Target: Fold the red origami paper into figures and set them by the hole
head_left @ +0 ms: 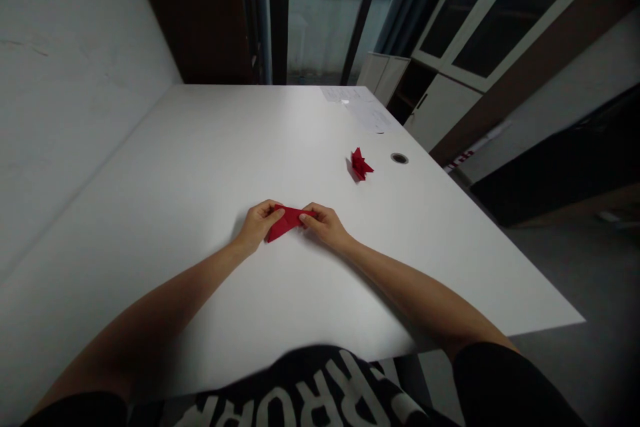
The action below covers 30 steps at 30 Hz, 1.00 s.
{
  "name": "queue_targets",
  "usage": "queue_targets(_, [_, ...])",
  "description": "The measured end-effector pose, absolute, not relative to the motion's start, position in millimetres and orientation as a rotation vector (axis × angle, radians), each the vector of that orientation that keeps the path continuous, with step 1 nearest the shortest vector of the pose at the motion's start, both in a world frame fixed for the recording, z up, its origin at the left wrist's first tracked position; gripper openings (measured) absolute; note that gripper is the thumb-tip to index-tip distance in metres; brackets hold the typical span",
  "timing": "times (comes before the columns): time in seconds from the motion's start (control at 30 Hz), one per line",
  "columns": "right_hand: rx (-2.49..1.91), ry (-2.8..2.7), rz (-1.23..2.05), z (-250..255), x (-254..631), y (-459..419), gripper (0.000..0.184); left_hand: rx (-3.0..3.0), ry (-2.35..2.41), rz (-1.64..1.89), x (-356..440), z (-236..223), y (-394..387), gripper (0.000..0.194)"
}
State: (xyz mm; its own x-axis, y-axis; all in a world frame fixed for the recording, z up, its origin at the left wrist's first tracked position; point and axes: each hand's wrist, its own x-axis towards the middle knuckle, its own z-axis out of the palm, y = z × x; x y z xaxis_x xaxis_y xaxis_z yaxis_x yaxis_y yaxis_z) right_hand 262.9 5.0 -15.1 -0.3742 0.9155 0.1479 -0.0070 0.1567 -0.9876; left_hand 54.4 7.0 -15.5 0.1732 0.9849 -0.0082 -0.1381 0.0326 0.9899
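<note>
Just pinching folded red paper [290,220] thumb-to-finger with left hand [259,221] and right hand [324,223], kinda front-left of that spiky red origami [360,165].

The red paper [287,221] looked smooth and dull. The red star [359,165] was paper too, dull, with sharp creases. The table [200,160] looked smooth, with a soft shine. The sheets [371,117] on it were thin paper. The shirt [300,365] and the curtain [401,20] were cloth. The window [325,27] was smooth, shiny glass.
</note>
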Motion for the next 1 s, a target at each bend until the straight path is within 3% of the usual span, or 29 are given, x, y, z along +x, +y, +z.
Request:
queue_targets(0.3, [-0.943,-1.452,1.216,-16,260,8,0.034,1.291,1.103,1.126,54,-17,9,0.037])
queue_targets(0.63, [-0.793,-1.413,1.424,-12,256,3,0.041,1.159,1.041,1.162,53,-20,11,0.037])
queue_targets(1.0, [-0.696,-1.52,1.451,-11,256,-1,0.035,1.112,0.877,1.014,55,-21,9,0.037])
